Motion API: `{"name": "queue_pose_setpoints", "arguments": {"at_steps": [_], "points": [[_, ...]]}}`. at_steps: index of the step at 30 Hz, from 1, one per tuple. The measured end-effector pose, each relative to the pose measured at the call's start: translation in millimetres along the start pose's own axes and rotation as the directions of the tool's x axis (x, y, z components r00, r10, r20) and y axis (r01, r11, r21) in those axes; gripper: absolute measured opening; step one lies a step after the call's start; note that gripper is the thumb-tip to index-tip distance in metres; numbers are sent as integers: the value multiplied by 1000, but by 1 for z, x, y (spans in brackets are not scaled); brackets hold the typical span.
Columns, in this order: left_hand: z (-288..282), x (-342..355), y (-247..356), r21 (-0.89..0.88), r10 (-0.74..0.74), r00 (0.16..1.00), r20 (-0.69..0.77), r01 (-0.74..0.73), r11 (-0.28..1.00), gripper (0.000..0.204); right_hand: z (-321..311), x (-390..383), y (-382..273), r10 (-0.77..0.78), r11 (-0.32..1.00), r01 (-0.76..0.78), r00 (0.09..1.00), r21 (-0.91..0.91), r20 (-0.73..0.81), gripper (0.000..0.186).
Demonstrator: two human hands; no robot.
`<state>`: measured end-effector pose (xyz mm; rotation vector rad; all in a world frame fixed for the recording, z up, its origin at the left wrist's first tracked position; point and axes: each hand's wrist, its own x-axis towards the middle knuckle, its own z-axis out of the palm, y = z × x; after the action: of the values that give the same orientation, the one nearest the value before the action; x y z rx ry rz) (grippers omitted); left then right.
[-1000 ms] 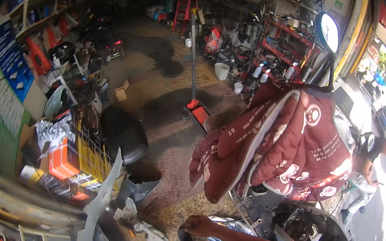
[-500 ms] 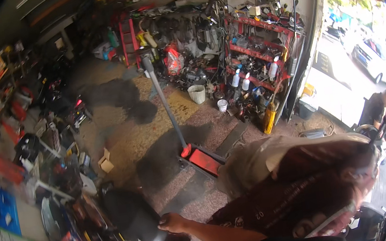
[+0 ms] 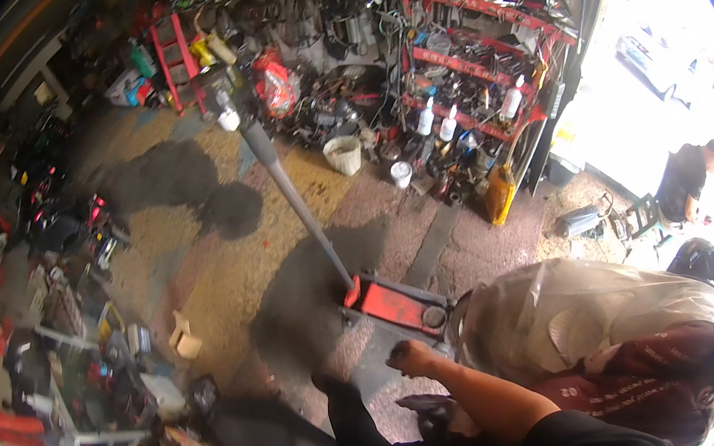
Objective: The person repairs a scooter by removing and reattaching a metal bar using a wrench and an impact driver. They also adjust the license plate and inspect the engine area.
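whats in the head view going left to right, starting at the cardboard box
Cardboard box → red bag → right hand → pale translucent cover. The red jack overlaps the hand's span, so it is left out.

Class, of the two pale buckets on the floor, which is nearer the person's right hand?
The small white bucket, right of the larger cream bucket. It sits lower in view, closer to the right hand.
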<state>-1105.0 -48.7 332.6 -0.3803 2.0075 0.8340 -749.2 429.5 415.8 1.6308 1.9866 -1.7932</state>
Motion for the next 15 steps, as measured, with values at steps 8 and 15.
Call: {"name": "queue_pose_setpoints", "arguments": {"at_steps": [8, 15], "points": [[126, -23, 434, -15, 619, 762, 191, -629, 778, 17, -27, 71, 27, 397, 850, -412, 911, -329, -113, 40], [216, -62, 678, 82, 791, 267, 551, -960, 267, 23, 5, 159, -65, 582, 809, -567, 809, 151, -80, 36]]}}
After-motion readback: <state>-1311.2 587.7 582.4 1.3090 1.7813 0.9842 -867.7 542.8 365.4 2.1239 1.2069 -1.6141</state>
